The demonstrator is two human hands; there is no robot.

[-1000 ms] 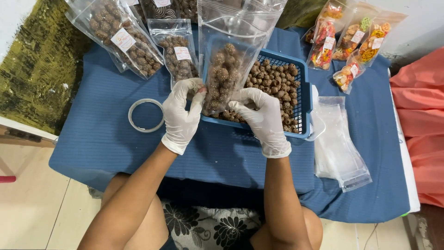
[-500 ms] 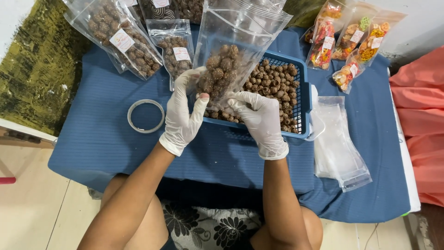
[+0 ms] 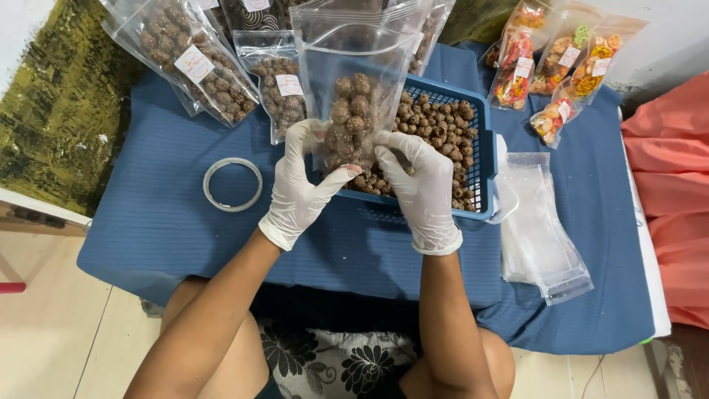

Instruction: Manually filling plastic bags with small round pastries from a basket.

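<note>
Both my hands wear white gloves and hold a clear plastic pouch (image 3: 353, 96) upright, partly filled with brown round snack balls. My left hand (image 3: 303, 185) grips the pouch's lower left side. On the lower right side, my right hand (image 3: 421, 188) presses its fingers against the balls. The pouch's top is open. It hangs over the near left part of a blue plastic basket (image 3: 480, 159) heaped with the same brown balls (image 3: 443, 133).
Filled, labelled pouches of brown balls (image 3: 188, 59) lie at the back left. Pouches of colourful snacks (image 3: 554, 66) lie at the back right. A stack of empty clear bags (image 3: 539, 229) sits right of the basket. A clear tape ring (image 3: 233, 185) rests on the blue cloth (image 3: 148, 222).
The pouch has been raised and set more upright. My left hand has shifted from its lower edge to its left side, and my right hand has moved up against the balls.
</note>
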